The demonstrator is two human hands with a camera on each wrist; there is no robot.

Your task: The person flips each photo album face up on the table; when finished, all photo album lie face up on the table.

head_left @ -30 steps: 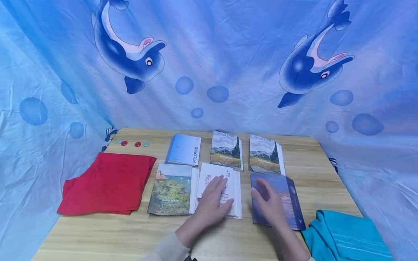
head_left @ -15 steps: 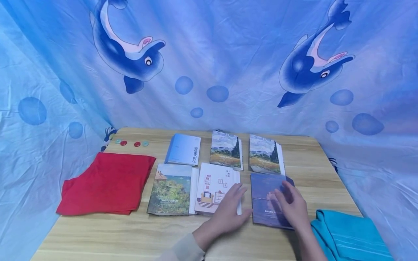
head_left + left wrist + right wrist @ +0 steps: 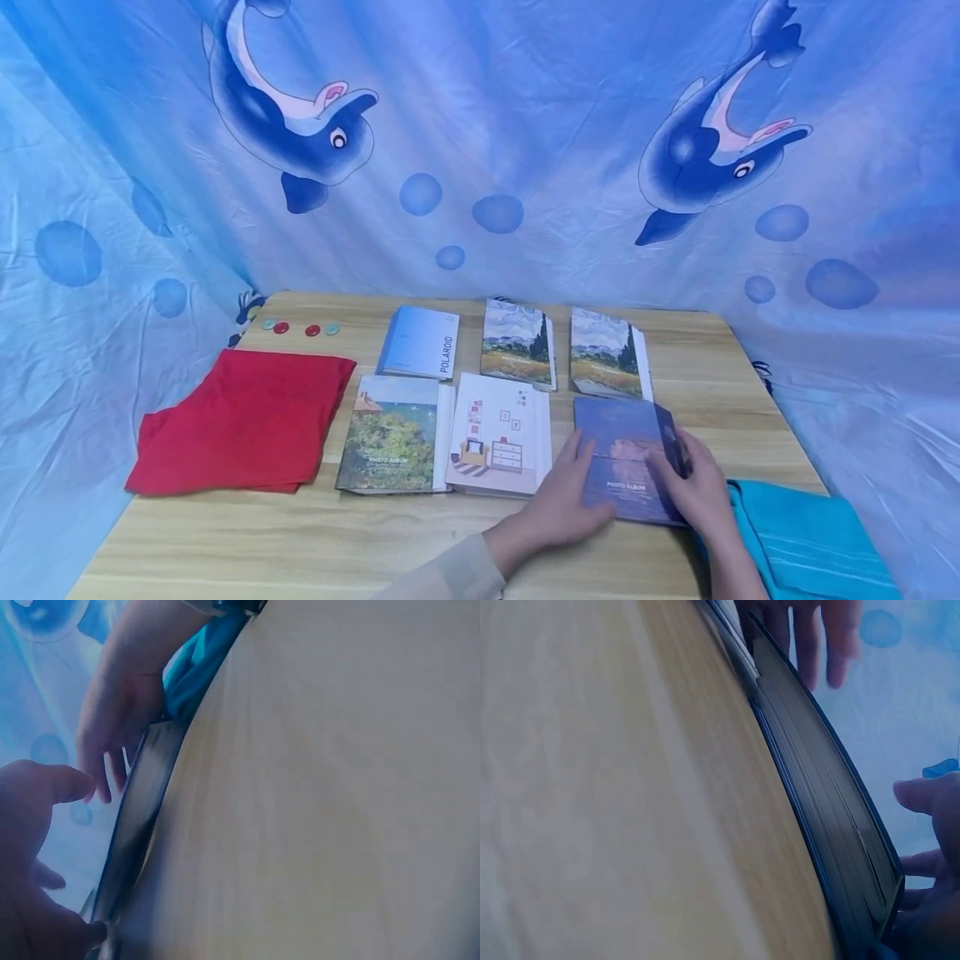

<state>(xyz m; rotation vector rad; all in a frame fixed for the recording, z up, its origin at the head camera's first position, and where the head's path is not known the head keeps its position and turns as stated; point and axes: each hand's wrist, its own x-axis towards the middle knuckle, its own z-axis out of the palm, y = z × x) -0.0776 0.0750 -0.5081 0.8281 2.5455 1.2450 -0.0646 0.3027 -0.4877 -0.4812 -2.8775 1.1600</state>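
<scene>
A purple-blue photo album [image 3: 618,467] with a seascape cover lies flat at the front right of the table. My left hand [image 3: 567,500] is at its left edge, fingers extended along the side. At the opposite edge is my right hand [image 3: 705,492], its thumb over the cover and its fingers by the side. Both wrist views look along the album's thick page block [image 3: 821,787]; thumb and fingers of each hand are spread apart there. To the left lie a white album [image 3: 487,425] with a drawn room and a green garden album [image 3: 390,433].
Behind stand a blue Polaroid album [image 3: 420,342] and two landscape albums, one left [image 3: 513,342] and one right [image 3: 603,350]. A red cloth [image 3: 247,421] lies left, a teal cloth [image 3: 813,533] right, close to my right hand. Several small discs [image 3: 312,331] sit at the back left.
My left hand has moved right, from over the white album to the purple album's left edge. My right hand has slid from above the purple cover to its right edge.
</scene>
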